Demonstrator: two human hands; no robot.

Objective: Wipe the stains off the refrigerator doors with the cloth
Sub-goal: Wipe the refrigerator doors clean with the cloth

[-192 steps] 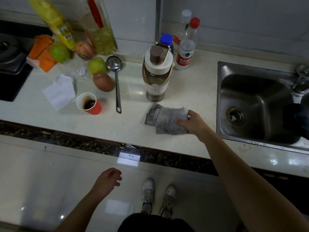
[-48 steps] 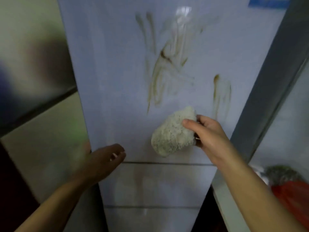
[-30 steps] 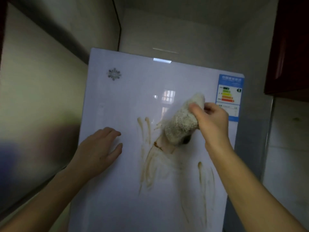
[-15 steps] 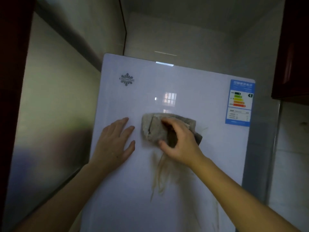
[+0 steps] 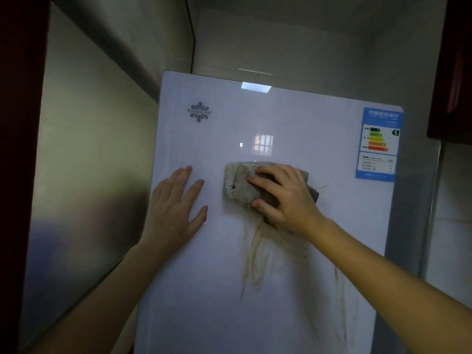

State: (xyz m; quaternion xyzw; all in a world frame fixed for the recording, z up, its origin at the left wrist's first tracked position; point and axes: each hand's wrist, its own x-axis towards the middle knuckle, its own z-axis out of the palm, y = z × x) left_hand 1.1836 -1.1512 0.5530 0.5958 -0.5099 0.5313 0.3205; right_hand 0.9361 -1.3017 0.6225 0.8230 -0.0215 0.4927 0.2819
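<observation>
Grey cloth [image 5: 240, 183] (long axis sideways) under right hand [image 5: 286, 198].

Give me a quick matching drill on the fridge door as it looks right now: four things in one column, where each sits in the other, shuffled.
Things:
1. cloth
2. left hand
3. energy label
4. stains

Places:
A. top right corner of the door
B. flat on the door, left of the cloth
C. running down the door below the cloth
D. pressed to the door under the right hand

Pairs: 1-D, 2-B, 3-A, 4-C
</observation>
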